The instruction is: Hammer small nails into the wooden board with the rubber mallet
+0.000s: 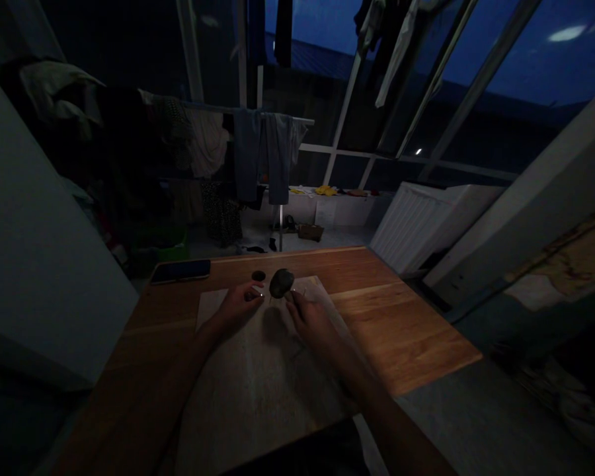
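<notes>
My right hand is closed round the short handle of a tool with a dark, rounded head. The dim light hides whether it is a mallet or a large spoon. This head is raised over the far part of a pale wooden board. Just left of it, my left hand has its thumb and fingers curled together, with a small glint at the tips. What they pinch, if anything, is too small to make out. A small dark round thing lies just beyond the left fingers.
The board lies on a brown wooden table. A phone rests at the table's far left corner. Clothes hang on a rack beyond, before dark windows. A white ribbed panel stands past the right side, and a green basket on the floor at left.
</notes>
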`<state>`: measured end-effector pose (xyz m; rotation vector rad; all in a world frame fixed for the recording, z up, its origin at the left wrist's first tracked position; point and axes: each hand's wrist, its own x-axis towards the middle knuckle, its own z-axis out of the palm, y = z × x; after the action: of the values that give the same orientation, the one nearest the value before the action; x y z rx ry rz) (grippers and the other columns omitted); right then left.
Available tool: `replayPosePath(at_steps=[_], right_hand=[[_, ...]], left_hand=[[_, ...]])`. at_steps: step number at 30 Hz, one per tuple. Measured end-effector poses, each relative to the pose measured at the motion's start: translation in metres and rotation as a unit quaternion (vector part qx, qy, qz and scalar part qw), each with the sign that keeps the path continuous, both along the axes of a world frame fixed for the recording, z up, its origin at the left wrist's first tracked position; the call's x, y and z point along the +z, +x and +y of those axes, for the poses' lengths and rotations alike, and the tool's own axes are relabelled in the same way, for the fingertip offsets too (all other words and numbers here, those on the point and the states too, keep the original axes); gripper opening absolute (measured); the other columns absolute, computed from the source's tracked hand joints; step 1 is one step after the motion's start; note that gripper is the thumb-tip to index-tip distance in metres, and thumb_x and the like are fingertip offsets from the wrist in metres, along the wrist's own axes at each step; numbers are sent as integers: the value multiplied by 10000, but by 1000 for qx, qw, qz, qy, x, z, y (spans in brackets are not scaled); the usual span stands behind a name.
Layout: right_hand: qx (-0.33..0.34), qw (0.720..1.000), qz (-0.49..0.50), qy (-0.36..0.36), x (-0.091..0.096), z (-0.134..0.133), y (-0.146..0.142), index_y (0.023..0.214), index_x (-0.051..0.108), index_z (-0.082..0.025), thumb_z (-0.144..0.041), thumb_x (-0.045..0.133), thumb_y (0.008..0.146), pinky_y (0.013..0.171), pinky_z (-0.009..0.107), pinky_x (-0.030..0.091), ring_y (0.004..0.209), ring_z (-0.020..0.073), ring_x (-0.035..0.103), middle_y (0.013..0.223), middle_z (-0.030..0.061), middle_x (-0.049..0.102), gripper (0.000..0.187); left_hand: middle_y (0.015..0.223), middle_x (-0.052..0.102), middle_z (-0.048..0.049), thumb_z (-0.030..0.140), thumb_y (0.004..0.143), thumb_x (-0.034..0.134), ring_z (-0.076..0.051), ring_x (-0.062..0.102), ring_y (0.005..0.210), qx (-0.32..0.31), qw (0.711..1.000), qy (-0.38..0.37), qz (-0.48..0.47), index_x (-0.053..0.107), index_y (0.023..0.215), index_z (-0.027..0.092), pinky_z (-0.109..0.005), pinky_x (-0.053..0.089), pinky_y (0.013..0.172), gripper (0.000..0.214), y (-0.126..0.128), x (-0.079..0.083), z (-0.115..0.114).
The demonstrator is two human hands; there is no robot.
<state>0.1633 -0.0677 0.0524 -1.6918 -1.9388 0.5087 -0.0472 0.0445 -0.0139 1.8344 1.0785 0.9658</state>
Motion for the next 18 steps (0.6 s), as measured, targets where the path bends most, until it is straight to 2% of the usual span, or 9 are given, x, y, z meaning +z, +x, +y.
replayPosePath(at_steps=[3, 6, 8, 13, 18], right_hand=[[20, 1000, -23, 4, 0, 12, -15, 1298, 627, -171, -262, 441, 1073, 761, 262, 473, 939, 230, 760, 1055, 125, 799, 306], [42, 998, -43, -4, -5, 18, -24, 1287, 619, -163, -277, 425, 1081, 732, 264, 461, 913, 231, 760, 1047, 133, 798, 305], [49, 998, -48, -10, -8, 18, -26, 1287, 615, -160, -283, 422, 1083, 726, 265, 458, 904, 228, 761, 1054, 137, 797, 306], [46, 998, -32, -7, -11, 18, -24, 1319, 601, -154, -275, 400, 1083, 757, 274, 469, 944, 236, 756, 1072, 146, 796, 333], [33, 999, -12, -11, -6, 12, -9, 1302, 636, -168, -287, 417, 1064, 766, 283, 484, 938, 243, 752, 1069, 140, 798, 344]], left_hand=[[816, 784, -48, 409, 768, 721, -219, 716, 757, -11, 1000, -5, -8, 738, 1132, 166, -283, 521, 688, 438, 0, 0, -1], [833, 780, -48, 399, 739, 748, -217, 707, 766, -15, 1000, 11, -2, 751, 1027, 162, -269, 503, 681, 373, -1, -1, 1], [832, 777, -40, 372, 726, 752, -212, 702, 761, -17, 1000, 14, -2, 747, 1025, 162, -264, 499, 676, 365, -1, -2, 2], [856, 783, -45, 335, 753, 731, -217, 719, 782, -22, 1000, 5, -4, 694, 1236, 150, -281, 520, 711, 518, -1, -3, 3], [916, 778, -63, 303, 758, 739, -220, 722, 836, -9, 999, 24, 20, 674, 1238, 171, -323, 544, 804, 503, 0, -5, 2]])
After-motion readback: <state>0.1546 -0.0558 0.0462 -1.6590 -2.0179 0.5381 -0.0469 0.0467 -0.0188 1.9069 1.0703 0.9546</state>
